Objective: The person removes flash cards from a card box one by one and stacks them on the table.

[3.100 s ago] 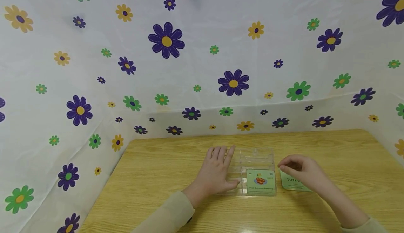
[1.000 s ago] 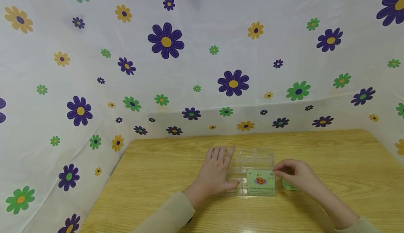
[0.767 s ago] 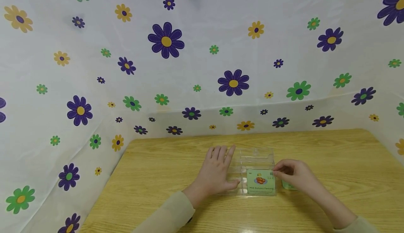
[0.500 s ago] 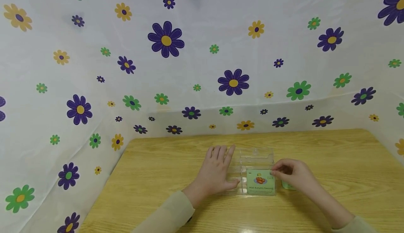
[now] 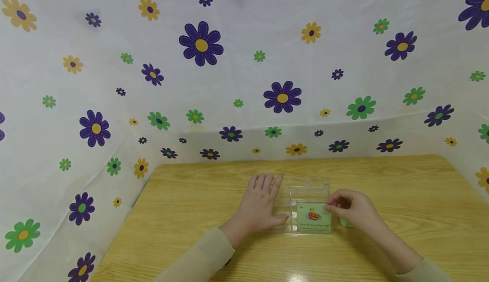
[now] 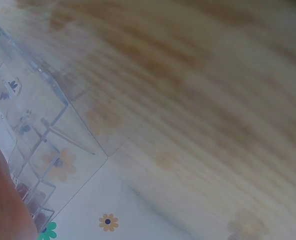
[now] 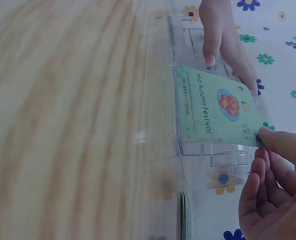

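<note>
A clear plastic card holder with stepped compartments stands on the table. In its front right compartment is a pale green flashcard, printed "Mid-Autumn Festival" over a plate of food. My right hand pinches that card's upper right corner between thumb and fingers, and the right wrist view shows the card tilted back. My left hand rests on the holder's left part with fingers extended, hiding much of it. In the left wrist view, the holder shows bare steps beside the hand's edge.
Just right of the holder lies a stack of green cards, mostly behind my right hand; its edges show in the right wrist view. The wooden table ends at a white flowered cloth behind.
My right hand has come left from the card stack to the Mid-Autumn Festival card and pinches its corner, shifting slightly further left since. My left hand keeps its place on the holder.
</note>
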Available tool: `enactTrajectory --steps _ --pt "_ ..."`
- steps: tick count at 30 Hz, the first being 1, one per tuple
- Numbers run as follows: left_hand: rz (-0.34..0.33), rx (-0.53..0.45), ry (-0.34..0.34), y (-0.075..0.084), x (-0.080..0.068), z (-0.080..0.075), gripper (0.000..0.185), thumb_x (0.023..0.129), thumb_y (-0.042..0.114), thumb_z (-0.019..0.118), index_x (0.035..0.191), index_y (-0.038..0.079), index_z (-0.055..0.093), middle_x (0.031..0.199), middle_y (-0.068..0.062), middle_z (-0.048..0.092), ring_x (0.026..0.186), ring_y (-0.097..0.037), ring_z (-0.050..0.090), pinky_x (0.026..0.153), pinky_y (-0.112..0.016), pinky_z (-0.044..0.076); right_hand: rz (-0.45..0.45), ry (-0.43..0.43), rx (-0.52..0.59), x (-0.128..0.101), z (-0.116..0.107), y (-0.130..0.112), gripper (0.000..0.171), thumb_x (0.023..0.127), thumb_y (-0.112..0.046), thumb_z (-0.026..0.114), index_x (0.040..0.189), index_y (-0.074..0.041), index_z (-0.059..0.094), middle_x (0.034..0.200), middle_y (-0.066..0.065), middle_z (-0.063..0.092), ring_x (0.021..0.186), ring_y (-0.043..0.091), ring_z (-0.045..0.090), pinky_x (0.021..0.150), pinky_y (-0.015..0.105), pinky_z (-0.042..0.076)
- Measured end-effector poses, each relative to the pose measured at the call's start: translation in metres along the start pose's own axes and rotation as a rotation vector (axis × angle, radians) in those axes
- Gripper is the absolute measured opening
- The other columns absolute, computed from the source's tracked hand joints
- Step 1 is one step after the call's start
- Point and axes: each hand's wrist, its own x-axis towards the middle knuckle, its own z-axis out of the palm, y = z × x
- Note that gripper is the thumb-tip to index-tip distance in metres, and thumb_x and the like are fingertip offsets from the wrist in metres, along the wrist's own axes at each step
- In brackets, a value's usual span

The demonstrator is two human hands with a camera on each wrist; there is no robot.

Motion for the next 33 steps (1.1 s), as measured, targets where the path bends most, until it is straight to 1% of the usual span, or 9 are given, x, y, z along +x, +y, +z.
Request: enactTrajectory --steps 3,10,14,21,33 --pt "0.001 0.006 -0.004 -0.0005 0.0004 -0.0004 0.111 0.088 0.082 0.053 0.168 0.01 0.024 0.138 -0.008 0.05 0.128 -0.026 0.049 0.115 -0.047 0.039 0.003 -0.003 0.005 0.0005 0.0003 -0.0014 0.008 0.089 -0.009 0.083 0.094 -0.004 0.078 0.082 0.003 0.07 0.072 0.004 0.056 0.065 0.02 0.05" --pt "-0.001 0.012 -0.048 -0.0007 0.0016 -0.0004 0.113 0.089 0.083 0.05 0.17 0.01 0.017 0.143 -0.009 0.048 0.132 -0.026 0.049 0.12 -0.049 0.037 0.016 -0.016 0.002 0.0018 0.0 -0.0011 0.01 0.089 -0.01 0.083 0.096 -0.004 0.078 0.083 0.003 0.07 0.073 0.005 0.057 0.066 0.02 0.051" --pt "-0.003 0.002 -0.048 -0.0012 0.0015 -0.001 0.114 0.089 0.083 0.051 0.17 0.01 0.017 0.144 -0.009 0.048 0.133 -0.027 0.049 0.12 -0.049 0.036 0.007 -0.019 0.006 0.003 -0.0004 -0.0001 0.009 0.09 -0.009 0.083 0.095 -0.004 0.078 0.084 0.003 0.07 0.073 0.005 0.057 0.066 0.02 0.051" --pt "-0.004 -0.008 -0.026 -0.0012 0.0012 0.0012 0.113 0.088 0.082 0.053 0.169 0.011 0.019 0.143 -0.009 0.049 0.131 -0.026 0.05 0.118 -0.048 0.037 -0.005 -0.031 0.016 0.0035 -0.0003 0.0009 0.007 0.09 -0.009 0.082 0.094 -0.005 0.079 0.084 0.003 0.072 0.072 0.003 0.058 0.066 0.02 0.052" --pt "-0.006 -0.019 -0.035 -0.0012 0.0006 0.0006 0.112 0.089 0.081 0.053 0.17 0.011 0.019 0.144 -0.009 0.048 0.133 -0.026 0.049 0.119 -0.048 0.036 -0.006 -0.032 0.012 0.0046 -0.0005 0.0014 0.005 0.091 -0.008 0.082 0.094 -0.004 0.079 0.085 0.004 0.073 0.072 0.004 0.058 0.065 0.021 0.052"
